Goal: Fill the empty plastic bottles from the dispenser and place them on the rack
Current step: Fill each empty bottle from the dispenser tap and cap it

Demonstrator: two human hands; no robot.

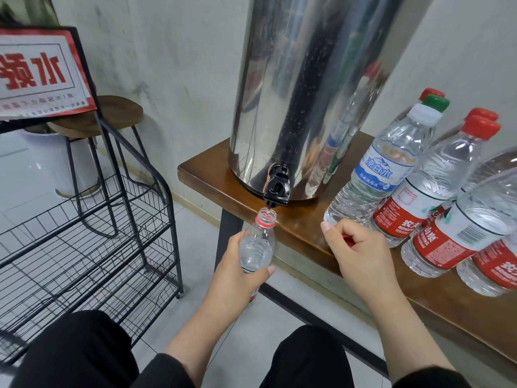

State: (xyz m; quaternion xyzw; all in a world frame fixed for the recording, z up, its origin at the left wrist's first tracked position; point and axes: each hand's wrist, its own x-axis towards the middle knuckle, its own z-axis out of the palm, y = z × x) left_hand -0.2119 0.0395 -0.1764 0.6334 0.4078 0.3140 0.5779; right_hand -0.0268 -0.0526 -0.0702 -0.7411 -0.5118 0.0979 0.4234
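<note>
The open bottle (256, 245) stands upright just off the table's (307, 228) front edge, mouth right under the dispenser's (307, 88) black tap (276, 189). Left hand (237, 275) is wrapped round its body from below, so it's lined up to fill. Right hand (358, 247), nearer the tap, is curled round the red cap (347, 239).
</note>
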